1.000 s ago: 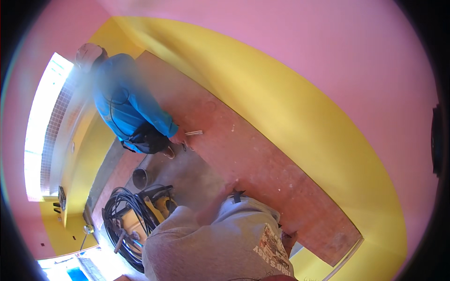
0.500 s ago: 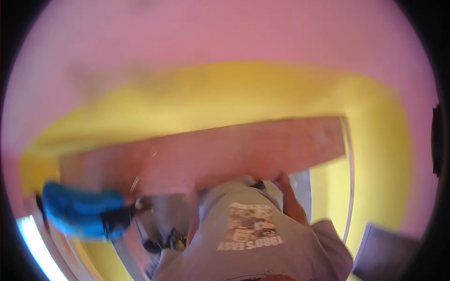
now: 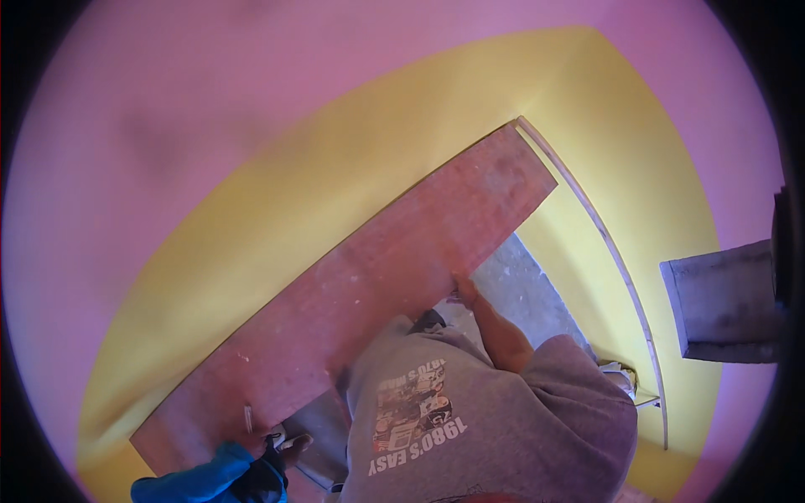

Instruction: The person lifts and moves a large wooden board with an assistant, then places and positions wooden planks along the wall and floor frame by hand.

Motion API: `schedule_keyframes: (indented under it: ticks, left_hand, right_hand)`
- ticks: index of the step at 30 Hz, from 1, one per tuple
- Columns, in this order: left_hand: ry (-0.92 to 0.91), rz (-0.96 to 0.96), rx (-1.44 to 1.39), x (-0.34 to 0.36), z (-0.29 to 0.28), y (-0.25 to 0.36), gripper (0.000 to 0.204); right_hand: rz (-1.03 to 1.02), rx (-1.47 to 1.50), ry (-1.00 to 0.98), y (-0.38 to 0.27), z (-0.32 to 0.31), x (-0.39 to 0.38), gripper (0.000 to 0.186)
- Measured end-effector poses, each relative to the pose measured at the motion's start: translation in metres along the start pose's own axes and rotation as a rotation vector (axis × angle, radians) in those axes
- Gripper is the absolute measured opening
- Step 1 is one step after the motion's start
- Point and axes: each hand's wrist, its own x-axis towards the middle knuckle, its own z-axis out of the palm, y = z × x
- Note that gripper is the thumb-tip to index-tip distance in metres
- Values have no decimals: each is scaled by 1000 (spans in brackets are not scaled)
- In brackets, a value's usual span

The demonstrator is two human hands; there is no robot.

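Note:
A long reddish-brown tabletop (image 3: 360, 268) runs diagonally along a yellow wall. My right arm reaches forward to its near edge, where my right hand (image 3: 464, 289) is at the rim; its fingers are too small and shadowed to make out. Something dark and shiny shows just beside that hand. At the near edge farther left, a bit of my left hand (image 3: 337, 375) shows next to my grey T-shirt (image 3: 470, 402), which hides most of that arm. A small whitish stick-like thing (image 3: 247, 417) lies or stands on the tabletop's left part.
At the lower left a person in a blue sleeve (image 3: 197, 476) is close to the table, a hand (image 3: 295, 448) near its edge. A thin curved pipe (image 3: 604, 226) runs by the yellow wall (image 3: 293, 218). A grey box-like object (image 3: 725, 302) juts in at right.
My view has turned, so the table now slants up to the right. The person in blue appears lower, and the earlier blur has mostly gone. My right hand stays at the table edge.

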Motion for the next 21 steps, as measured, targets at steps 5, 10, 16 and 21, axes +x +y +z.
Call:
schedule_keyframes:
  ticks: [5,10,16,21]
  left_hand:
    - [-234,240,376,11,-57,-52,31]
    - [-426,663,988,9,-53,-32,27]
    - [-42,242,420,-20,-20,32,35]
    - [72,198,268,-13,4,31,47]
  right_hand:
    - [8,-31,-15,3,-5,7,48]
    - [-21,-52,25,0,-1,1,50]
    - [17,-65,-22,2,-5,3,52]
    - [5,-75,2,0,-7,-1,53]
